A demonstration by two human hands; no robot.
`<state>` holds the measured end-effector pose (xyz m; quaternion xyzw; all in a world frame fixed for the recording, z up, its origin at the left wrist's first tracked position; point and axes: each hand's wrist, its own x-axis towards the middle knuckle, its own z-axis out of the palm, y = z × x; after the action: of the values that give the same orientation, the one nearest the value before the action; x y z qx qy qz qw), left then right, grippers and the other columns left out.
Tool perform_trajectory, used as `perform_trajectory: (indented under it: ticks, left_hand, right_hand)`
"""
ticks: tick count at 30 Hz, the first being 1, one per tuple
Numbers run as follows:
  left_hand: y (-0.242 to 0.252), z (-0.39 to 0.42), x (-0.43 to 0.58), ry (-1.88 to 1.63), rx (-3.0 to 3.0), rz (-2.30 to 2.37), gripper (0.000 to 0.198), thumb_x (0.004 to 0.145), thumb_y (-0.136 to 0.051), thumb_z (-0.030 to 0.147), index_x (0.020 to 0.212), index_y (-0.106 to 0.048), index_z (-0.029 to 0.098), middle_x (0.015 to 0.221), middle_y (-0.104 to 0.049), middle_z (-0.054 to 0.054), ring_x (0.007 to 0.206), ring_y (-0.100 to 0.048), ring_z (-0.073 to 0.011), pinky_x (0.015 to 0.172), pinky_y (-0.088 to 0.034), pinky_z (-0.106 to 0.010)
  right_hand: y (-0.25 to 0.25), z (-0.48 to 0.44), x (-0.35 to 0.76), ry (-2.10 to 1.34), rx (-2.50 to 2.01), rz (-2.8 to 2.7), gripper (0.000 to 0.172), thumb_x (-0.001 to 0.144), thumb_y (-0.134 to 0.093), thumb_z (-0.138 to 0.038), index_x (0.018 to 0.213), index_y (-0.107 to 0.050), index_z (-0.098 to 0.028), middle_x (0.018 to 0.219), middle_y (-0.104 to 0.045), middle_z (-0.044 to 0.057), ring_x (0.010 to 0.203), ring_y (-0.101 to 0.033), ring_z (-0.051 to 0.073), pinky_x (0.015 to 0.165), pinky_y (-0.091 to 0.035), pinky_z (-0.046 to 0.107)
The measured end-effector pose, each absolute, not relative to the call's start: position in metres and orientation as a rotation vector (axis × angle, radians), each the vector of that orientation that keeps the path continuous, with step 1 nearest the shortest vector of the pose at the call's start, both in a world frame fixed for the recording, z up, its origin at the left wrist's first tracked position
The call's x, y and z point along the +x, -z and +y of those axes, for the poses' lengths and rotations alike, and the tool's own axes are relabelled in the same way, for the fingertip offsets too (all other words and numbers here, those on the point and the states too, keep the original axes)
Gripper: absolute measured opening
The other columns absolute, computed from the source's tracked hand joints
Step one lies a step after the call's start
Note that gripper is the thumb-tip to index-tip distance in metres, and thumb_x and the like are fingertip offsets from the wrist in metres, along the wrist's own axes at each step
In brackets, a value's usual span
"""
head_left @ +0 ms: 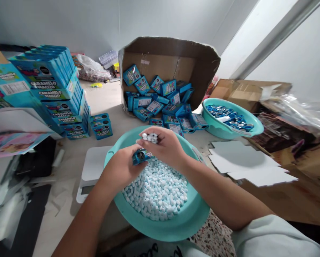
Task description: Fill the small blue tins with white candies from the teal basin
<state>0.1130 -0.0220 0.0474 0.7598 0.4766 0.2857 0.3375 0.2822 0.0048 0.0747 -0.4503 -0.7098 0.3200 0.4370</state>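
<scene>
My left hand [122,167] is closed around a small blue candy box [143,155], held over a teal basin [176,225] full of pale blue and white candies [157,189]. My right hand [165,144] is cupped above the box with a bunch of white candies [150,137] in its fingers, right at the box's open end. Both hands touch over the basin's far side.
A tipped cardboard carton [170,60] spills several small blue boxes [160,100]. Stacks of blue display boxes [60,89] stand at the left. A second teal bowl [230,123] with shiny blue pieces sits right, by white sheets [245,162]. A white scale [91,171] lies under the basin's left side.
</scene>
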Motion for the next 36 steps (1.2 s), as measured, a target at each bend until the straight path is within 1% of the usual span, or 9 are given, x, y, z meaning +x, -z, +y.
perform_trajectory:
  ticks: [5, 8, 10, 13, 18, 24, 28, 31, 36]
  left_hand:
    - [-0.049, -0.02, 0.114, -0.693, 1.984, 1.259, 0.034, 0.082, -0.07, 0.034, 0.115, -0.073, 0.028, 0.115, -0.077, -0.002, 0.103, -0.073, -0.0285, 0.082, -0.059, -0.036]
    - [-0.051, -0.02, 0.114, -0.633, 2.005, 1.227, 0.037, 0.083, -0.068, 0.031, 0.12, -0.071, 0.029, 0.12, -0.076, -0.001, 0.107, -0.073, -0.028, 0.085, -0.057, -0.036]
    - [-0.052, -0.02, 0.115, -0.622, 2.021, 1.217, 0.036, 0.084, -0.067, 0.029, 0.121, -0.069, 0.028, 0.122, -0.076, -0.001, 0.108, -0.072, -0.0282, 0.087, -0.056, -0.036]
    - [-0.053, -0.021, 0.115, -0.612, 2.054, 1.25, 0.03, 0.086, -0.065, 0.028, 0.115, -0.069, 0.024, 0.118, -0.076, -0.004, 0.105, -0.072, -0.0295, 0.083, -0.055, -0.037]
    - [-0.051, -0.021, 0.116, -0.614, 2.059, 1.291, 0.025, 0.085, -0.066, 0.026, 0.11, -0.068, 0.022, 0.109, -0.076, -0.005, 0.098, -0.072, -0.0287, 0.077, -0.054, -0.035]
    - [-0.05, -0.019, 0.115, -0.617, 2.052, 1.247, 0.031, 0.085, -0.065, 0.026, 0.115, -0.066, 0.021, 0.112, -0.075, -0.007, 0.102, -0.07, -0.0297, 0.081, -0.054, -0.037]
    - [-0.053, -0.019, 0.116, -0.565, 2.039, 1.297, 0.033, 0.086, -0.065, 0.028, 0.118, -0.066, 0.021, 0.114, -0.075, -0.008, 0.104, -0.07, -0.0316, 0.082, -0.054, -0.039]
    - [-0.054, -0.019, 0.117, -0.552, 2.036, 1.31, 0.031, 0.085, -0.065, 0.028, 0.116, -0.066, 0.021, 0.113, -0.075, -0.008, 0.102, -0.07, -0.0304, 0.081, -0.053, -0.037]
    - [-0.05, -0.019, 0.116, -0.588, 2.05, 1.286, 0.025, 0.087, -0.065, 0.03, 0.109, -0.065, 0.019, 0.107, -0.074, -0.008, 0.097, -0.069, -0.0288, 0.074, -0.051, -0.035]
  right_hand:
    - [-0.073, 0.004, 0.272, -0.901, -1.073, -1.58, 0.033, 0.081, -0.076, -0.048, 0.087, -0.067, -0.017, 0.076, -0.064, 0.002, 0.067, -0.058, 0.013, 0.057, -0.045, 0.025]
    - [-0.071, 0.004, 0.265, -1.085, -0.993, -1.41, 0.04, 0.08, -0.078, -0.054, 0.088, -0.065, -0.017, 0.069, -0.059, -0.002, 0.057, -0.052, 0.01, 0.05, -0.042, 0.023]
    - [-0.068, 0.004, 0.26, -1.192, -0.91, -1.313, 0.043, 0.079, -0.079, -0.056, 0.09, -0.065, -0.018, 0.064, -0.056, -0.004, 0.053, -0.05, 0.009, 0.048, -0.04, 0.023]
    - [-0.063, 0.003, 0.255, -1.236, -0.813, -1.263, 0.04, 0.081, -0.08, -0.053, 0.095, -0.066, -0.019, 0.058, -0.055, -0.006, 0.052, -0.049, 0.008, 0.049, -0.039, 0.022]
    - [-0.058, 0.003, 0.252, -1.287, -0.773, -1.215, 0.038, 0.081, -0.081, -0.052, 0.096, -0.066, -0.02, 0.06, -0.057, -0.006, 0.054, -0.051, 0.008, 0.049, -0.041, 0.021]
    - [-0.058, 0.004, 0.25, -1.303, -0.781, -1.184, 0.037, 0.076, -0.085, -0.048, 0.091, -0.067, -0.02, 0.061, -0.058, -0.006, 0.056, -0.053, 0.008, 0.055, -0.045, 0.022]
    - [-0.058, 0.004, 0.251, -1.345, -0.761, -1.184, 0.034, 0.075, -0.086, -0.045, 0.088, -0.067, -0.02, 0.062, -0.06, -0.005, 0.058, -0.055, 0.009, 0.057, -0.046, 0.022]
    - [-0.06, 0.004, 0.252, -1.393, -0.763, -1.183, 0.032, 0.075, -0.086, -0.043, 0.086, -0.067, -0.019, 0.062, -0.062, -0.004, 0.06, -0.056, 0.009, 0.057, -0.044, 0.022]
    - [-0.065, 0.003, 0.253, -1.433, -0.76, -1.162, 0.027, 0.074, -0.084, -0.039, 0.081, -0.067, -0.019, 0.063, -0.062, -0.004, 0.06, -0.055, 0.009, 0.059, -0.043, 0.023]
